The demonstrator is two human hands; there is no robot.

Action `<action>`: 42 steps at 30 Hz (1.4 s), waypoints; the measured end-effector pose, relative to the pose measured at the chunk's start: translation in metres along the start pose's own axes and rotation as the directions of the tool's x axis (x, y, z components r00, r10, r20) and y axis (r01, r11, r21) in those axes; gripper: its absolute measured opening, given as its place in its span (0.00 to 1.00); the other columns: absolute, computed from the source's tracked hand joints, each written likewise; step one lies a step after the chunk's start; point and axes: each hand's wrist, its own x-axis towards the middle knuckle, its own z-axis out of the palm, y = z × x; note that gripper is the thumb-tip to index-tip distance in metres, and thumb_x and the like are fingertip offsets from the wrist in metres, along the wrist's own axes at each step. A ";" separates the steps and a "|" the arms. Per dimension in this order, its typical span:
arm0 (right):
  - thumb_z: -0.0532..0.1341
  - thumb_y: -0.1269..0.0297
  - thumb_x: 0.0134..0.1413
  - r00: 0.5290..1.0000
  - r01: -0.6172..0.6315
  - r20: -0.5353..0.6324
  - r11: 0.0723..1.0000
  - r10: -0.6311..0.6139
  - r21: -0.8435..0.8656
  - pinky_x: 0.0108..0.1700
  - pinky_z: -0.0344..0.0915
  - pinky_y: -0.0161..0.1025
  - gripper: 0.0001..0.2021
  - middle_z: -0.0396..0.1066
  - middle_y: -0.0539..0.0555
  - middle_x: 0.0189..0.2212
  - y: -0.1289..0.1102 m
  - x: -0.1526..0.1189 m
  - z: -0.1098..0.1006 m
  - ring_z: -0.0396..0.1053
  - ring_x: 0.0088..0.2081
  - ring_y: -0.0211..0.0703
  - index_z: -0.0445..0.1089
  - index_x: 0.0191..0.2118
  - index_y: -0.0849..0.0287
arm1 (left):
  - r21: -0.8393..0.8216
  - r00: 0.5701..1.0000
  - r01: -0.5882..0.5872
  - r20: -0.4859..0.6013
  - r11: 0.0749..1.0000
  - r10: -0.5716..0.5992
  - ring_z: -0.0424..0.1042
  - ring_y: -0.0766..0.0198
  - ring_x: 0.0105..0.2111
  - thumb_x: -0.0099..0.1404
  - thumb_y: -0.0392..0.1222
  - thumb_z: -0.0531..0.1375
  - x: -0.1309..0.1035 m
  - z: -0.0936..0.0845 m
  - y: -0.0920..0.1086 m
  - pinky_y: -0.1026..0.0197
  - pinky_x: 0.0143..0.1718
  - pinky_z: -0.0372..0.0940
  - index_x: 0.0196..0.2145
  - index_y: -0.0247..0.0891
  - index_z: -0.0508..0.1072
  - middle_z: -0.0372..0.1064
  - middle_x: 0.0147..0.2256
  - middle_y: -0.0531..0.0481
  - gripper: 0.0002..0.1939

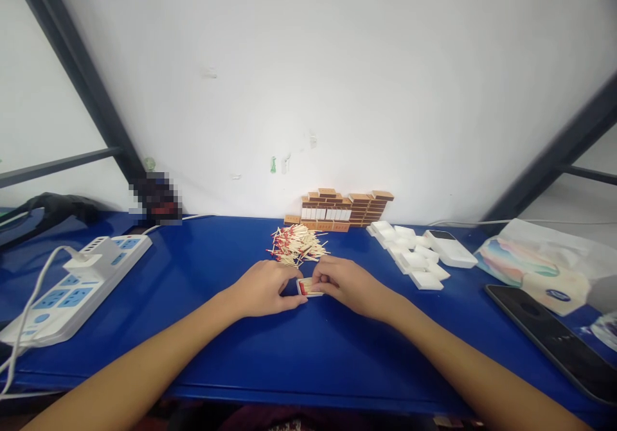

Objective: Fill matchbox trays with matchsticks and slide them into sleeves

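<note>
A small open matchbox tray (pixel 307 287) with red-tipped matches in it lies on the blue table (pixel 231 347). My left hand (pixel 264 288) grips its left end. My right hand (pixel 348 284) pinches its right end, fingers curled over the matches. Just behind both hands lies a loose pile of matches (pixel 297 245). Against the wall stands a stack of brown matchboxes (pixel 344 209). To the right of the pile lie several empty white trays (pixel 409 254).
A white power strip (pixel 77 286) with a plugged-in charger and cable lies at the left. A white remote-like device (pixel 452 248), a tissue pack (pixel 530 270) and a dark phone (pixel 554 341) lie at the right. Dark metal frame bars slant on both sides.
</note>
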 end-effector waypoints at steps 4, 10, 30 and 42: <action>0.62 0.69 0.65 1.000 0.013 0.008 1.000 -0.013 -0.022 0.36 0.57 0.35 0.04 0.71 0.50 0.34 -0.001 -0.001 0.000 0.67 0.35 0.40 0.70 0.36 0.57 | -0.006 1.000 -0.007 0.004 1.000 0.007 0.68 0.65 0.24 0.66 0.53 0.63 0.000 0.000 -0.001 0.64 0.27 0.54 0.44 0.40 0.77 0.70 0.25 0.55 0.15; 0.60 0.63 0.67 0.998 0.062 -0.010 0.998 -0.062 0.013 0.35 0.57 0.35 0.07 0.68 0.50 0.32 -0.005 -0.004 -0.003 0.65 0.33 0.39 0.69 0.35 0.57 | -0.012 1.000 -0.014 -0.006 1.000 0.014 0.67 0.65 0.24 0.67 0.52 0.62 -0.001 0.001 -0.003 0.64 0.27 0.54 0.43 0.40 0.77 0.69 0.24 0.54 0.15; 0.56 0.69 0.68 0.993 0.114 0.009 0.992 -0.115 0.048 0.39 0.60 0.37 0.07 0.70 0.51 0.35 -0.004 -0.005 -0.006 0.66 0.36 0.40 0.70 0.37 0.57 | 0.002 1.000 -0.008 0.009 1.000 0.008 0.67 0.65 0.24 0.67 0.52 0.63 -0.001 -0.001 -0.001 0.63 0.27 0.53 0.43 0.41 0.77 0.69 0.25 0.55 0.14; 0.62 0.67 0.65 0.999 0.049 -0.003 0.997 -0.049 -0.052 0.35 0.57 0.36 0.03 0.69 0.50 0.34 -0.001 -0.002 0.000 0.65 0.34 0.39 0.71 0.37 0.56 | 0.017 1.000 -0.011 0.011 1.000 0.011 0.69 0.64 0.24 0.66 0.52 0.63 -0.001 0.000 0.000 0.64 0.27 0.54 0.43 0.41 0.77 0.71 0.26 0.54 0.14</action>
